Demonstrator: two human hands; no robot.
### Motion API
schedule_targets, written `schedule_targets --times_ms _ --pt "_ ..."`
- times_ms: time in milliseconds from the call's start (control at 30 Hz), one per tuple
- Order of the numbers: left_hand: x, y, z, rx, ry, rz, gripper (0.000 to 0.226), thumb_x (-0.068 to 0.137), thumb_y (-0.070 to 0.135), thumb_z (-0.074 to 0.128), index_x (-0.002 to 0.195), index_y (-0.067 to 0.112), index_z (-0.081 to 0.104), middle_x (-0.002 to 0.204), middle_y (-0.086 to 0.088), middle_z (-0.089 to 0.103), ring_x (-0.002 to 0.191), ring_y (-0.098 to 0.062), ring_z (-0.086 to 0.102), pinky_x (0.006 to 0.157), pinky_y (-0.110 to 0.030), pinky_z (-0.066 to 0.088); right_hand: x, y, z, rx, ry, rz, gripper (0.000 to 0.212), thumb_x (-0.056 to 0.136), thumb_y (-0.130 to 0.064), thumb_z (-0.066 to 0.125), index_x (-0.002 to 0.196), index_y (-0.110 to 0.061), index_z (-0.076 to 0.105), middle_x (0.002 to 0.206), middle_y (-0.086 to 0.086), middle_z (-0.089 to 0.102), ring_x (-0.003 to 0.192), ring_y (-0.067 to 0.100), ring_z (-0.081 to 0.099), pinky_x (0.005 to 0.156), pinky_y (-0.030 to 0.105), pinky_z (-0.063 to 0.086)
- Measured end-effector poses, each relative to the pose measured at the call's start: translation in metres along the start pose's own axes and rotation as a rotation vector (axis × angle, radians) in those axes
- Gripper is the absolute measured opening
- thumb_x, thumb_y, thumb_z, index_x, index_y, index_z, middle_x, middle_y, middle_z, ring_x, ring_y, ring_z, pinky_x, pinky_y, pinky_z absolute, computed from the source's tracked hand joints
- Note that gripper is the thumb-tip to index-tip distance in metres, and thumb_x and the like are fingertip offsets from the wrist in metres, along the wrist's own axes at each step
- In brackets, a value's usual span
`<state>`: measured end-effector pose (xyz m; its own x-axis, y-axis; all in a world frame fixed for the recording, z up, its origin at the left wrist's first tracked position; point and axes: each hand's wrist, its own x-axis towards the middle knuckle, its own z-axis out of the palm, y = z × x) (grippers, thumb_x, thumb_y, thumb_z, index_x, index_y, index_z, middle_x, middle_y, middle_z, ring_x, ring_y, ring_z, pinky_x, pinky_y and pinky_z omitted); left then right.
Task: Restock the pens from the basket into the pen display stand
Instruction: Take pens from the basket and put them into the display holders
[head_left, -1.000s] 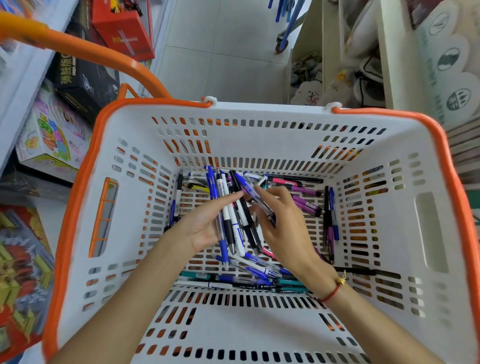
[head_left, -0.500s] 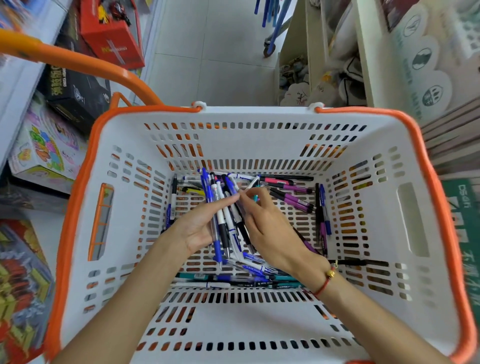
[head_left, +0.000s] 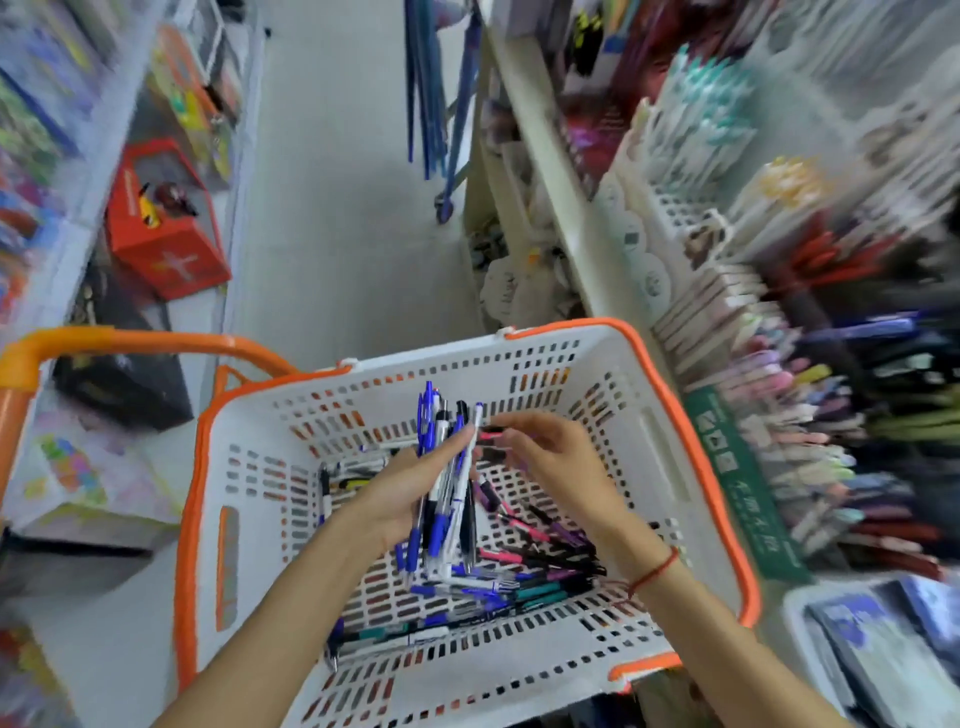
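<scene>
A white basket (head_left: 249, 467) with an orange rim sits in front of me, with several loose pens (head_left: 509, 577) on its floor. My left hand (head_left: 400, 493) grips a bundle of blue and white pens (head_left: 441, 467), lifted upright above the basket floor. My right hand (head_left: 550, 462) is just right of the bundle, fingers curled at its top, touching the pen ends; a pink pen tip shows by its fingertips. The pen display stand (head_left: 810, 415) with rows of coloured pens stands to the right, blurred.
An orange basket handle (head_left: 130, 343) arcs at the left. Boxed toys and a red box (head_left: 166, 234) fill the left shelves. A tiled aisle floor (head_left: 332, 208) runs ahead. A white bin (head_left: 883, 649) of dark items sits at the lower right.
The view swung up and right, bringing the pen display into sight. My left hand raised the pen bundle off the basket floor; my right hand stayed at its top.
</scene>
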<state>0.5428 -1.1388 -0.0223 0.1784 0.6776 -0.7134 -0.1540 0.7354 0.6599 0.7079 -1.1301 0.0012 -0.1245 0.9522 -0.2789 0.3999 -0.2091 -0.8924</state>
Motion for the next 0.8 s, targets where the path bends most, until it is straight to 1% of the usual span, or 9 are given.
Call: schedule_targets --times_ms 67,133,200,267,367,467,533,633,800 --pt "-0.009 0.011 0.012 0.119 -0.049 0.044 0.043 0.071 0.052 0.07 0.095 0.015 0.071 0.085 -0.005 0.075 0.084 -0.02 0.07 0.082 -0.033 0.055 -0.002 -0.01 -0.015 0.157 0.01 0.184 0.021 0.099 -0.014 0.053 0.111 -0.008 0.068 0.086 -0.003 0.07 0.063 -0.001 0.062 0.057 0.013 0.047" --pt "-0.017 0.022 0.029 0.22 -0.115 0.083 0.051 0.068 0.056 0.068 0.1 0.017 0.07 0.086 -0.004 0.074 0.085 -0.02 0.07 0.079 -0.031 0.054 -0.01 -0.022 -0.033 0.238 -0.006 0.317 0.024 0.099 -0.026 0.054 0.112 -0.013 0.068 0.094 -0.001 0.071 0.07 0.006 0.063 0.056 0.014 0.046" --pt "-0.021 0.032 0.046 0.277 -0.154 0.084 0.041 0.077 0.055 0.065 0.099 0.021 0.069 0.091 -0.002 0.074 0.087 -0.018 0.071 0.074 -0.028 0.056 -0.022 -0.033 -0.049 0.295 -0.01 0.37 0.027 0.097 -0.031 0.055 0.109 -0.011 0.069 0.094 0.002 0.07 0.075 0.012 0.062 0.058 0.015 0.045" --pt "-0.024 0.039 0.066 0.271 -0.18 0.098 0.028 0.087 0.048 0.062 0.089 0.02 0.069 0.078 0.002 0.072 0.071 -0.01 0.069 0.062 -0.021 0.055 -0.033 -0.038 -0.06 0.355 0.028 0.375 0.026 0.097 -0.03 0.056 0.105 -0.008 0.069 0.083 0.005 0.067 0.065 0.011 0.06 0.055 0.014 0.042" --pt "-0.027 0.048 0.098 0.267 -0.188 0.087 0.032 0.087 0.046 0.064 0.088 0.014 0.07 0.061 0.005 0.069 0.062 -0.011 0.063 0.061 -0.023 0.051 -0.045 -0.04 -0.076 0.336 0.172 0.367 0.021 0.095 -0.031 0.06 0.099 -0.014 0.07 0.084 0.005 0.065 0.066 0.012 0.053 0.056 0.019 0.037" --pt "-0.026 0.053 0.129 0.243 -0.198 0.09 0.039 0.088 0.045 0.065 0.095 0.007 0.073 0.069 -0.001 0.071 0.064 -0.014 0.065 0.061 -0.023 0.054 -0.054 -0.045 -0.099 0.321 0.326 0.335 0.02 0.095 -0.022 0.061 0.108 -0.009 0.069 0.09 0.003 0.065 0.065 0.009 0.053 0.05 0.013 0.039" --pt "-0.027 0.057 0.152 0.23 -0.203 0.078 0.04 0.087 0.045 0.067 0.091 0.005 0.073 0.075 -0.005 0.071 0.063 -0.015 0.065 0.063 -0.024 0.055 -0.061 -0.05 -0.117 0.368 0.388 0.319 0.015 0.096 -0.016 0.059 0.106 -0.009 0.068 0.085 0.003 0.063 0.057 0.005 0.052 0.045 0.011 0.036" --pt "-0.032 0.062 0.185 0.228 -0.236 0.09 0.035 0.086 0.045 0.068 0.08 0.01 0.068 0.067 -0.004 0.065 0.054 -0.013 0.061 0.05 -0.019 0.052 -0.071 -0.054 -0.145 0.406 0.461 0.304 0.011 0.096 -0.019 0.059 0.095 -0.011 0.067 0.07 -0.002 0.057 0.042 0.0 0.047 0.04 0.011 0.034" --pt "-0.029 0.066 0.241 0.267 -0.283 0.163 0.03 0.086 0.045 0.067 0.08 0.015 0.068 0.057 0.005 0.065 0.054 -0.009 0.061 0.056 -0.02 0.05 -0.083 -0.048 -0.193 0.263 0.559 0.248 0.017 0.096 -0.02 0.059 0.092 -0.008 0.07 0.062 0.0 0.052 0.04 -0.001 0.043 0.039 0.011 0.032"
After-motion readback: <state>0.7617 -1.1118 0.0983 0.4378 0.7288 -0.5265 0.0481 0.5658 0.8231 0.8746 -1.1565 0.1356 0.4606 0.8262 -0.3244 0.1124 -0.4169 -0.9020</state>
